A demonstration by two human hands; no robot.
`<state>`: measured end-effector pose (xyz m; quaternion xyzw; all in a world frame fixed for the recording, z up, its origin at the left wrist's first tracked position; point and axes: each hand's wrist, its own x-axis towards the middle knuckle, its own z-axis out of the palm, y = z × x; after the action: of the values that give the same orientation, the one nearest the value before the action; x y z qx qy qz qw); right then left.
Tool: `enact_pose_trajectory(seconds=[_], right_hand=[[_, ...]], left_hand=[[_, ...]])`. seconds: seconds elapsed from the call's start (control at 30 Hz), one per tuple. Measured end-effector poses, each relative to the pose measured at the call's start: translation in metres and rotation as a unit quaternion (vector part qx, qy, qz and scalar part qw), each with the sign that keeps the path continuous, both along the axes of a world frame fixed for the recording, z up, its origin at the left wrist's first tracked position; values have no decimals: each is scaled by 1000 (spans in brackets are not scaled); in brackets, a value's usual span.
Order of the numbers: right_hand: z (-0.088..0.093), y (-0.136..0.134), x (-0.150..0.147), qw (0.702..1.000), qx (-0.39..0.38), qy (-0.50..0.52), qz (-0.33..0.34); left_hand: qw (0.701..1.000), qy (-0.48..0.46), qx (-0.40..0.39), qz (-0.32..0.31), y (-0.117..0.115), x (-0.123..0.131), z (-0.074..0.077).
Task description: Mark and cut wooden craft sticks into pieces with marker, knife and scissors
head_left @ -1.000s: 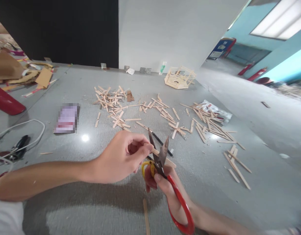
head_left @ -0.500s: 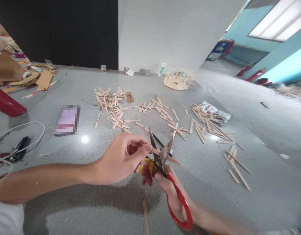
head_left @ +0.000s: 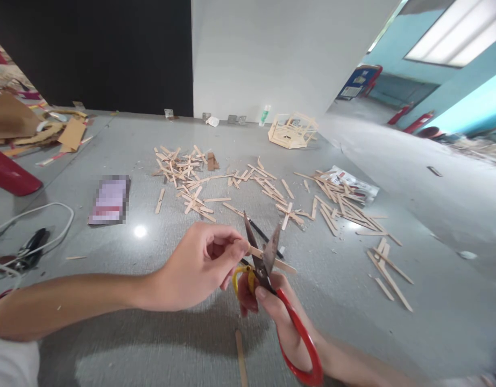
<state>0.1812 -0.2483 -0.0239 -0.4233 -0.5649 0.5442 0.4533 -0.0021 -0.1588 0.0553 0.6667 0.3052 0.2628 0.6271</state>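
My left hand (head_left: 207,263) pinches one end of a flat wooden craft stick (head_left: 284,265). The stick passes between the parted blades of a pair of scissors (head_left: 300,328), and its far end sticks out to the right. My right hand (head_left: 280,312) is wrapped round the scissors, whose large loop is red. A yellow loop (head_left: 236,277) shows at the fingers of that hand; whether it belongs to the scissors I cannot tell. Just behind the blades lies a dark pen-like thing (head_left: 264,236). Another craft stick (head_left: 241,357) lies nearer to me.
Loose sticks (head_left: 179,166) lie scattered across the grey surface, more of them by a plastic packet (head_left: 348,183). At the back stand an open stick frame (head_left: 292,131) and a glue tube (head_left: 264,115). Leftward are a blurred-out phone-like thing (head_left: 110,199), a white cable (head_left: 66,231) and cardboard (head_left: 72,134).
The scissor blades have come slightly closer together around the stick, and the red loop has shifted a little down and right. My left hand keeps its pinch.
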Motion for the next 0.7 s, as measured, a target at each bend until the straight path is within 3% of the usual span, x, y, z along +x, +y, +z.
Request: enact_pose_trajectory(seconds=[0.3, 0.7], right_hand=[[-10, -2, 1, 1000, -15, 2, -10], [-10, 1, 1, 1000, -18, 13, -4]], left_hand=[[1000, -2, 5, 7, 0, 0, -2], [1000, -13, -6, 21, -1, 1, -3]])
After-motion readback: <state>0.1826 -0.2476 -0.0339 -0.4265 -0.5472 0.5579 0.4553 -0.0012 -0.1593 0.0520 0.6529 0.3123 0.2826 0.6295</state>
